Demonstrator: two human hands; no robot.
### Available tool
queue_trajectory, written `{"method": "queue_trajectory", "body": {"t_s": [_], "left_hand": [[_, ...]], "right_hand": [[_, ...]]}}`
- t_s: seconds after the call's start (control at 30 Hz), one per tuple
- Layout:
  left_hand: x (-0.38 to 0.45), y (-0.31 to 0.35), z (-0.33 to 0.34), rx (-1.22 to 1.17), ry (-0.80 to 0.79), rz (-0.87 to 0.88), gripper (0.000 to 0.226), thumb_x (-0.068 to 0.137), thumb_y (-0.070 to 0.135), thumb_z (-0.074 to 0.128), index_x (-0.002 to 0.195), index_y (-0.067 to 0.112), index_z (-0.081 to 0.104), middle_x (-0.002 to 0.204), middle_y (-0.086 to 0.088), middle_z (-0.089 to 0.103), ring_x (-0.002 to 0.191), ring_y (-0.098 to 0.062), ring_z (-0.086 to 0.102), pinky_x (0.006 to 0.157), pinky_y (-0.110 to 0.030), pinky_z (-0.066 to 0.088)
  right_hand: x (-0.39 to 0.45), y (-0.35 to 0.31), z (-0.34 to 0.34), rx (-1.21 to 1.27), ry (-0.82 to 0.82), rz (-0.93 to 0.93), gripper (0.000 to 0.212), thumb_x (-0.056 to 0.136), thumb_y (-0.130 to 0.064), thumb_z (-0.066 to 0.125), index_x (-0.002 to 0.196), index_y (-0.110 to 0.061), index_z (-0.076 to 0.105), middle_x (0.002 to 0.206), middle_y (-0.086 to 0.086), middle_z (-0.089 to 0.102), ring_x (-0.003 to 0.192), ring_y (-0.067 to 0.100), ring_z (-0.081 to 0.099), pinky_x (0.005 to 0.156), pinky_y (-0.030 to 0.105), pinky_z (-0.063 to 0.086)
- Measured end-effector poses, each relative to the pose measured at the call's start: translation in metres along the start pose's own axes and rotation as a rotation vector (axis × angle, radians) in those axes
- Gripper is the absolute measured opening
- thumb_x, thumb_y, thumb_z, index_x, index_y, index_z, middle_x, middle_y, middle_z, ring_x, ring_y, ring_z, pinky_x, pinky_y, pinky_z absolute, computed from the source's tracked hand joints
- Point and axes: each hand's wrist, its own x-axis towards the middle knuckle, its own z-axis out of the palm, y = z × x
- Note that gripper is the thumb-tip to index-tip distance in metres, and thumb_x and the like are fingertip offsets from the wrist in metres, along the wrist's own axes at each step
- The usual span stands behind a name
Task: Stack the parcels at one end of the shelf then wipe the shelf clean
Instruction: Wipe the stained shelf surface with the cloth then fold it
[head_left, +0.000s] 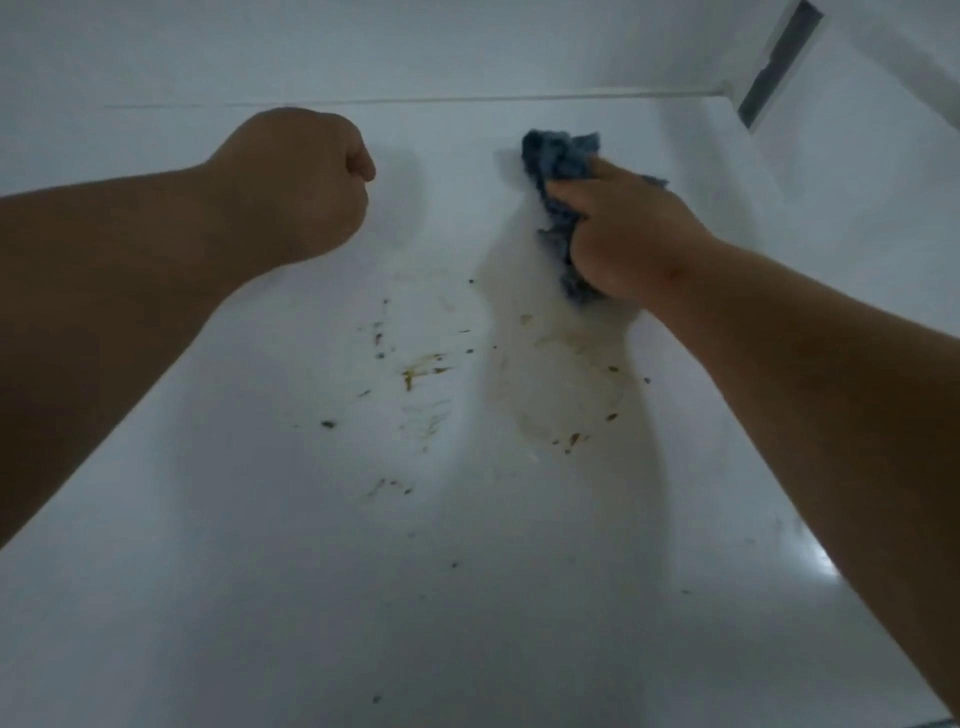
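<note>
Blue cloth (558, 171) bunched under the right hand's curled fingers (571, 200); left hand (296, 176) fisted, holding nothing.

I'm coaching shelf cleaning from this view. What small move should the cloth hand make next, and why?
Probably draw the right hand with the blue cloth back toward the brown smears mid-shelf. The cloth sits near the back of the white shelf, while stains and dark specks remain nearer the camera.
</note>
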Motion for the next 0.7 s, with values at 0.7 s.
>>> {"method": "queue_trajectory", "body": {"t_s": [0.7], "left_hand": [[-0.085,-0.054,-0.028,0.069,-0.200,-0.053,0.037,0.097,0.014,0.044,0.132,0.015,0.055,0.140,-0.009,0.050,0.130,-0.026,0.043,0.103,-0.030,0.034]], "right_hand": [[-0.060,-0.092,0.021,0.007,-0.112,-0.083,0.054,0.094,-0.010,0.047,0.147,-0.023,0.043,0.160,-0.002,0.025,0.143,0.029,0.030,0.117,0.039,0.026]]}}
